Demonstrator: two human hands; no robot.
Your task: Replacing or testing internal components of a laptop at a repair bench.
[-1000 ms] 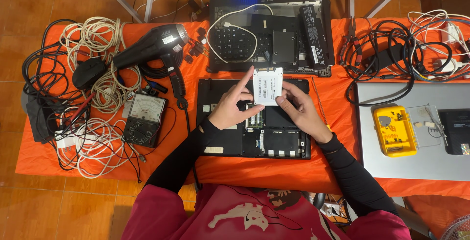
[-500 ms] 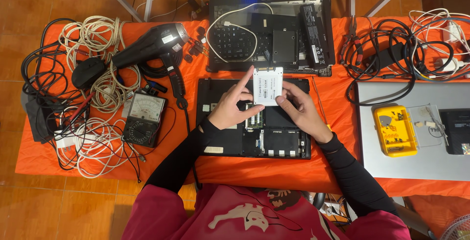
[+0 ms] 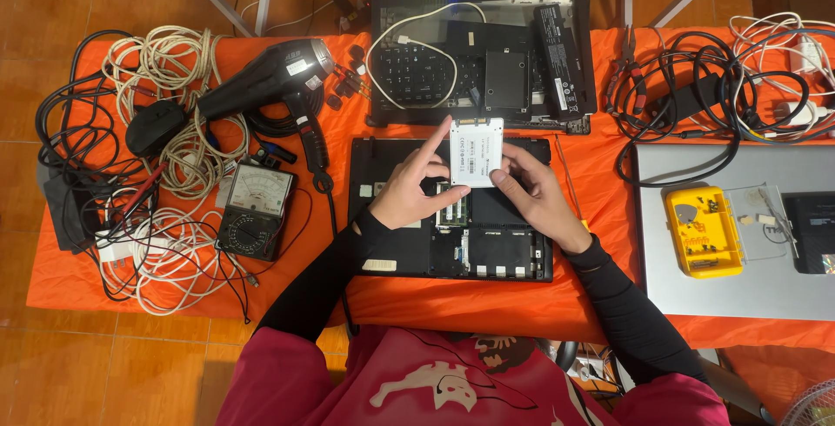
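Both my hands hold a flat white rectangular drive over the upper part of an opened black laptop base. My left hand grips the drive's left edge, with the index finger stretched up along it. My right hand pinches its right edge. The laptop lies bottom up on the orange tablecloth, its inner boards and slots showing below the drive.
A second dismantled black laptop with a white cable lies behind. On the left are a black heat gun, an analog multimeter and tangled cables. A closed silver laptop with a yellow parts box sits right.
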